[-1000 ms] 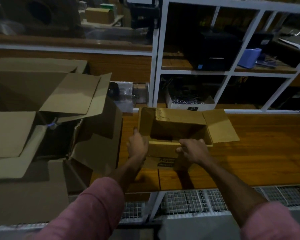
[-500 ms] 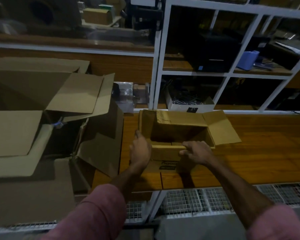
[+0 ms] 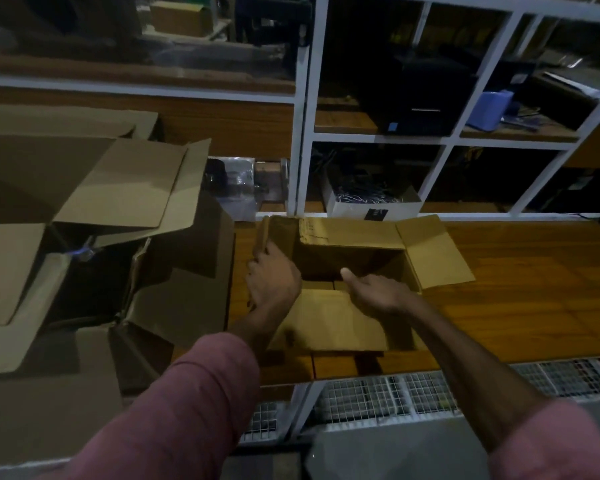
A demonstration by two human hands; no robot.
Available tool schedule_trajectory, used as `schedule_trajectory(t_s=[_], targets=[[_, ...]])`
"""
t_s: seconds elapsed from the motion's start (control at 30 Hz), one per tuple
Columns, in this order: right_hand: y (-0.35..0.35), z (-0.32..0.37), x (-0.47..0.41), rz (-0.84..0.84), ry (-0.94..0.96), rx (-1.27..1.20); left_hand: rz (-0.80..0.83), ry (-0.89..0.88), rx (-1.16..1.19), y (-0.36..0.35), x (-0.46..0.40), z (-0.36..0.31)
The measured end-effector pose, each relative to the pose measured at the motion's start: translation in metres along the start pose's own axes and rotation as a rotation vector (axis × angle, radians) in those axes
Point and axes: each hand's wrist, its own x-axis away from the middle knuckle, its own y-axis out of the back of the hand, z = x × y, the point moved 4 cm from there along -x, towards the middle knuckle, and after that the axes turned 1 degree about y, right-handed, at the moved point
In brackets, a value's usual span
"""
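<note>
Gripping box (image 3: 354, 233) left flap: left hand (image 3: 272, 280).

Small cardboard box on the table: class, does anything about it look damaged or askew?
Yes. The far flap of the small cardboard box has a ragged, torn strip at its left end, where the surface paper looks peeled.

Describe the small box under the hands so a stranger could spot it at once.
On the wooden bench before the white shelf frame, look at the left end. The small cardboard box sits beside a big carton; it alone has a left hand and a right hand on it.
</note>
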Motion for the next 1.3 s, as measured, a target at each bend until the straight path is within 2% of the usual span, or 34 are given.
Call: schedule_trajectory(t_s=[0.07,0.23,0.3,0.37,0.57,0.77,0.93,1.03,1.2,1.3], targets=[[0.008,0.006,-0.019,-0.02,-0.006,-0.096,-0.034,0.023,0.002,-0.003,0.001,0.002],[0.04,0.034,-0.055,-0.522,0.21,0.034,-0.09,-0.012,-0.065,-0.003,0.003,0.0],[0.049,0.039,-0.066,-0.612,0.23,0.096,-0.133,-0.028,-0.133,-0.003,0.004,-0.002],[0.056,0.04,-0.08,-0.612,0.235,0.176,-0.152,-0.042,-0.137,-0.004,0.003,-0.002],[0.051,0.027,-0.118,-0.436,0.236,0.239,-0.154,-0.028,-0.068,-0.008,0.002,0.0],[0.045,0.036,-0.127,-0.57,0.139,0.319,-0.157,-0.023,-0.021,-0.012,0.0,0.003],[0.051,0.045,-0.132,-0.606,0.043,0.404,-0.165,0.003,0.036,-0.015,0.0,0.004],[0.053,0.042,-0.132,-0.6,0.071,0.341,-0.175,0.003,0.066,-0.015,-0.001,0.005],[0.039,0.036,-0.118,-0.351,0.202,0.189,-0.199,-0.011,0.047,-0.01,0.0,0.002],[0.017,0.021,-0.076,-0.405,0.185,0.03,-0.273,0.001,0.011,-0.007,0.005,0.004]])
